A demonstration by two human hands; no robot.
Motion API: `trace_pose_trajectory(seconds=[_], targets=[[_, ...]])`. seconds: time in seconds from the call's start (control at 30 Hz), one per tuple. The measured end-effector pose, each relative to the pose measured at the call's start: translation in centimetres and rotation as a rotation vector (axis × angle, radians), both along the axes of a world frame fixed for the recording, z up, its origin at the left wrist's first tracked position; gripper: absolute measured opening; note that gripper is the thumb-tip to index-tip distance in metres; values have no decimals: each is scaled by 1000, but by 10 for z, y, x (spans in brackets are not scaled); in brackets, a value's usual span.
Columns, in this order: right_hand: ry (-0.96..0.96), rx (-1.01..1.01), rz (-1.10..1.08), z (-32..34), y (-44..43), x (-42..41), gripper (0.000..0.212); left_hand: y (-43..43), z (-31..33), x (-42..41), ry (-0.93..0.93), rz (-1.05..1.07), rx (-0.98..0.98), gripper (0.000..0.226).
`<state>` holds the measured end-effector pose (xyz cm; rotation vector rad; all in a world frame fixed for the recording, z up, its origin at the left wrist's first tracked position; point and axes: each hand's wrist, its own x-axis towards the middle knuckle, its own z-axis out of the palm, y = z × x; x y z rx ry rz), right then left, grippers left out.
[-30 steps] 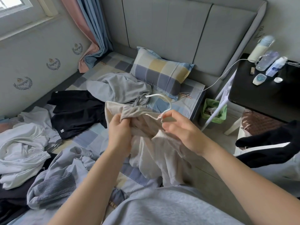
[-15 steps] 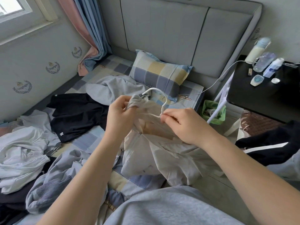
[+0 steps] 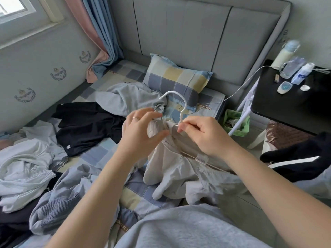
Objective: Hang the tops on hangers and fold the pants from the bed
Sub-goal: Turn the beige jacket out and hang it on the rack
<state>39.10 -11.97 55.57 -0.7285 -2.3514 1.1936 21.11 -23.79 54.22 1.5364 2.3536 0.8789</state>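
Head view, both hands raised over the bed (image 3: 100, 153).

- Left hand (image 3: 141, 129): a fold of the beige top (image 3: 172, 169) near its neckline is pinched between thumb and fingers. A ring is seen on one finger.
- Right hand (image 3: 206, 135): the lower end of the hook stem of the white hanger (image 3: 181, 116) is pinched between thumb and forefinger; the other fingers are curled.
- Hanger: the hook is held upright, above and between the two hands. Part of its shoulder bar is seen inside the neck opening of the top, with a clear clip on it below the right wrist.
- Beige top: held up by both hands, with its lower part draped loosely onto the checked sheet in front of the person. Whether the hanger is fully seated in both shoulders cannot be told.

Other items noted:
- A grey garment (image 3: 129, 97) is crumpled just in front of the checked pillow (image 3: 175, 81), which leans on the padded headboard (image 3: 179, 38).
- A black garment (image 3: 89, 126) with a small white cross mark is spread to the left of the hands.
- A white pile (image 3: 23, 165) and a blue-grey striped garment (image 3: 59, 199) lie at the near left.
- A black tabletop (image 3: 295, 108) stands to the right of the bed, with bottles at its far edge.
- A green bin (image 3: 236, 122) sits on the floor between bed and tabletop.
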Motion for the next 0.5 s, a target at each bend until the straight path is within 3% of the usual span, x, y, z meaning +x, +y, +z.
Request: trace_pose_trajectory(seconds=[0.07,0.17,0.23,0.33,0.4,0.5], targets=[[0,-4,38,-1,1,-1,24,3,-7,2,65,-99,48,27],[-15,28,34,-4,7,2,14,2,-11,6,-10,-112,179,4],[-48,59,2,-8,18,13,10,-2,-11,2,-53,-54,218,5],[-208,48,-66,-23,42,39,36,-10,-10,-13,-89,68,235,10],[-232,-95,-135,-38,53,53,34,-16,-6,-23,-118,111,229,10],[-111,-308,-302,-64,57,63,28,-20,2,-30,-109,143,241,13]])
